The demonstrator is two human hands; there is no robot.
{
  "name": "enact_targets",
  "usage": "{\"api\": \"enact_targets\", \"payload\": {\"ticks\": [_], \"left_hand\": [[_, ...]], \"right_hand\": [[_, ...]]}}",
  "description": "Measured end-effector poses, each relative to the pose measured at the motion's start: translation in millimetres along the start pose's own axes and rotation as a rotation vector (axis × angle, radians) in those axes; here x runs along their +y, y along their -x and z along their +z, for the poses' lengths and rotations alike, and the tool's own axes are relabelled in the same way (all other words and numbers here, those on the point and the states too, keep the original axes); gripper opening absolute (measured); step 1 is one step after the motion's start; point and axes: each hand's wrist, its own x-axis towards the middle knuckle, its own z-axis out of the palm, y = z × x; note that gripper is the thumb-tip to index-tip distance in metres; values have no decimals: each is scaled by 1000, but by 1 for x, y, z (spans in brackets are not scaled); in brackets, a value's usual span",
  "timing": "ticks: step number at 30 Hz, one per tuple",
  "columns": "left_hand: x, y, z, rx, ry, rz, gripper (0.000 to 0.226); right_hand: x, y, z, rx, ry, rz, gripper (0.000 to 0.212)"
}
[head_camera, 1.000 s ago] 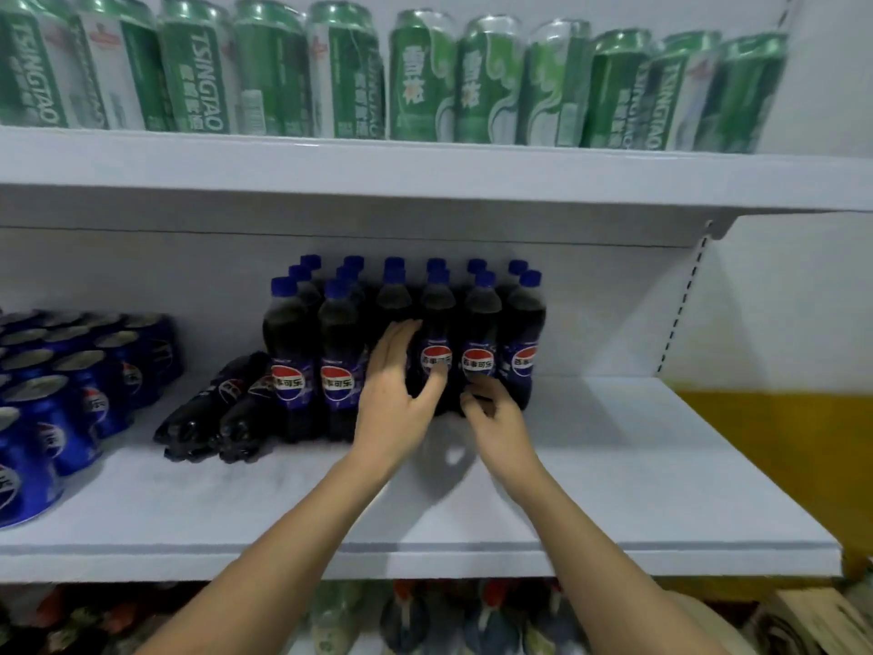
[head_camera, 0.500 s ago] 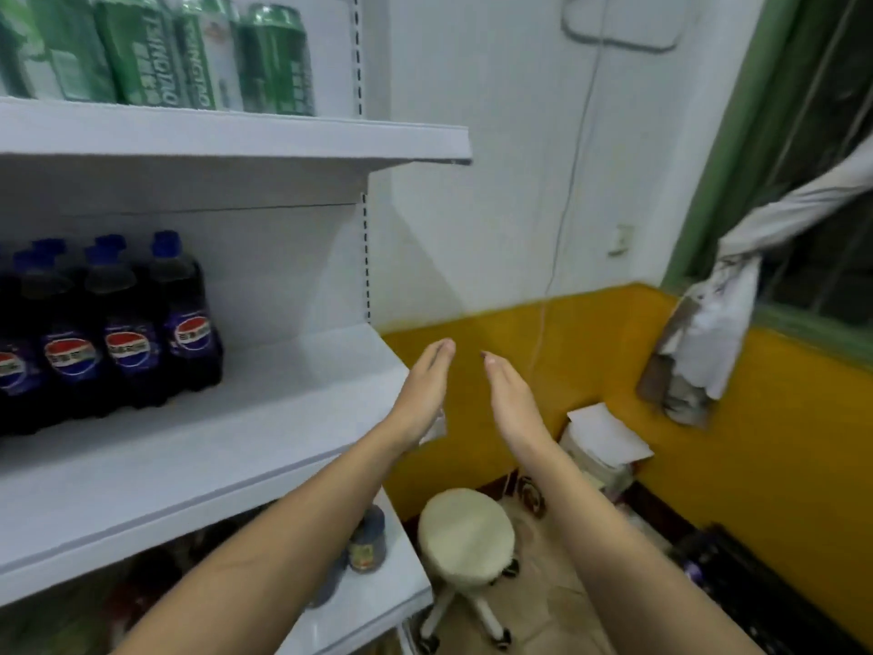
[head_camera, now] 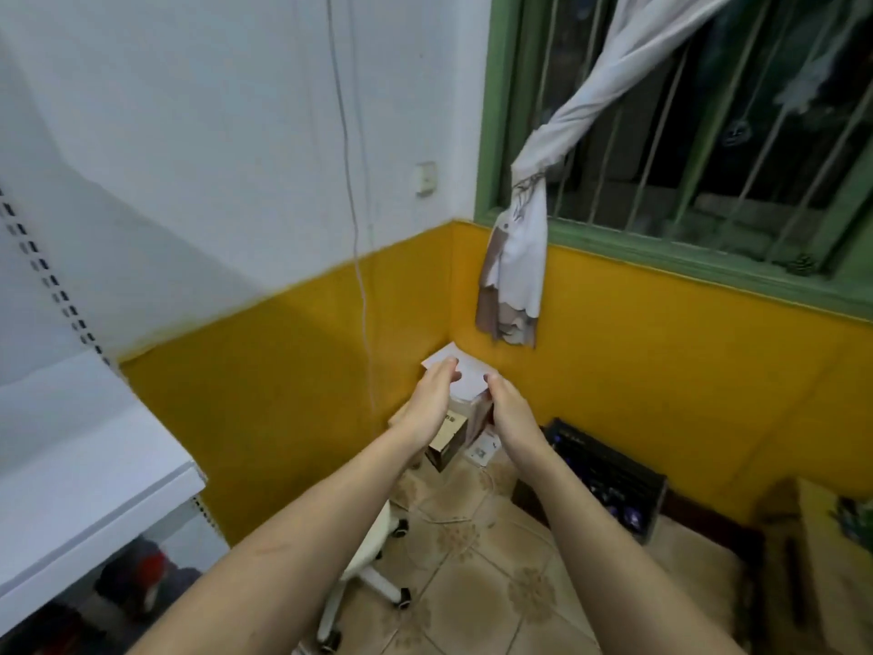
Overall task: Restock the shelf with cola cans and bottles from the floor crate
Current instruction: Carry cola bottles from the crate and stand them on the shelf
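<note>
Both the left hand [head_camera: 427,406] and right hand [head_camera: 512,413] hang empty, fingers relaxed, in mid-air. The dark slatted plastic floor crate [head_camera: 609,479] of cola sits low right against the yellow wall; best to crouch squarely over it and grip one bottle per hand.

Dark crate [head_camera: 609,479] on floor against yellow wall; white shelf [head_camera: 89,484] at left.

Even indoor light, dark window [head_camera: 708,111], soft motion blur, wide-angle bending at the edges.
</note>
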Motion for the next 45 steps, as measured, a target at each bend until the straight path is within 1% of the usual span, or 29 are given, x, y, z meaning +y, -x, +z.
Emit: {"api": "enact_targets", "payload": {"ticks": [1,3,5,8,13,15,17,21,28,35,38,40,43,44,45], "left_hand": [[-3,-16,9,-16,1,-12,51],[-11,-49,26,-57,3,-26,50],[-18,-82,42,-107,5,-49,52],[-30,-127,65,-205,23,-102,56],[-47,-184,98,-352,37,-206,51],[-55,-201,112,-394,28,-222,50],[-63,-218,129,-432,-40,-228,50],[-84,-247,168,-493,-60,-321,55],[-116,-300,241,-596,-183,-382,58],[-133,-367,315,-622,-312,-432,58],[-139,-393,339,-653,-341,-474,55],[-146,-411,352,-665,-331,-542,52],[-162,-441,365,-658,-309,-601,36],[-169,-452,369,-653,-297,-623,35],[-182,-465,374,-660,-304,-644,39]], "right_hand": [[4,-11,-7,29,-16,27,77],[4,-28,-22,96,-53,97,61],[17,-57,-37,163,-67,137,55],[35,-92,-50,238,-41,189,58],[60,-131,-69,346,-77,321,59],[74,-140,-80,365,-67,375,59],[92,-147,-91,366,-70,432,60],[125,-167,-114,427,-92,497,59],[180,-224,-168,422,-119,544,53],[226,-301,-234,375,-225,601,47],[243,-331,-256,327,-210,631,47],[255,-351,-264,298,-219,676,46],[274,-379,-267,255,-209,735,49],[281,-389,-267,247,-207,750,50],[290,-400,-266,246,-211,770,51]]}}
